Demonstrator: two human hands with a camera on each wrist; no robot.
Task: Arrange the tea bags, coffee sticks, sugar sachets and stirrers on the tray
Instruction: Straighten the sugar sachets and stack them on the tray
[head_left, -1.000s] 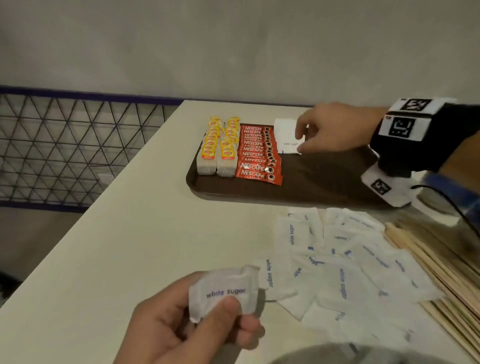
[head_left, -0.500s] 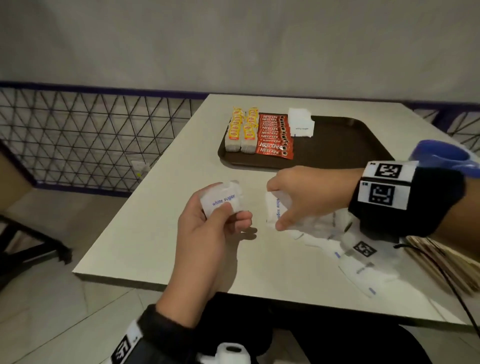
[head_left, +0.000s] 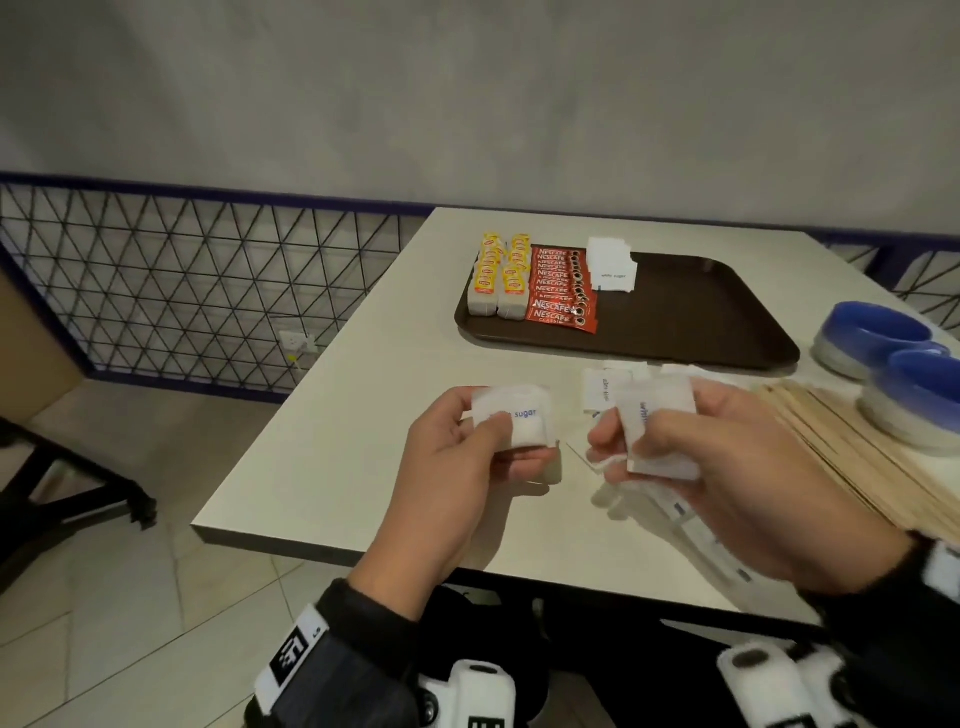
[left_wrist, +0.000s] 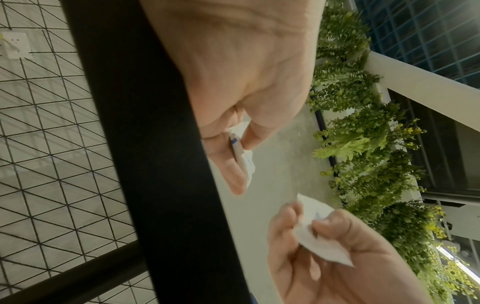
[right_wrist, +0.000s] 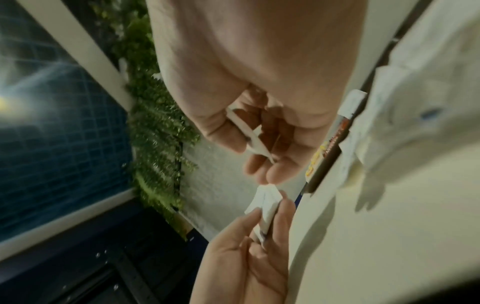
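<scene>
loose sachets (head_left: 605, 387): mostly hidden behind the right hand (head_left: 727, 467)
stirrers (head_left: 852, 457): cut off by the head view's right edge
blue cups (head_left: 878, 332): partly cropped at right
right-wrist view: blurred; tray (right_wrist: 324, 164) seen edge-on only

tray (head_left: 691, 312): 1 | blue bowls (head_left: 878, 338): 2 | tea-bag rows (head_left: 498, 280): 2 | hand-held sugar sachets (head_left: 519, 415): 2

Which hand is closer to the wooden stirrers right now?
Right. The right hand holds a sachet just beside the stirrers; the left hand is farther off, beyond the right.
</scene>
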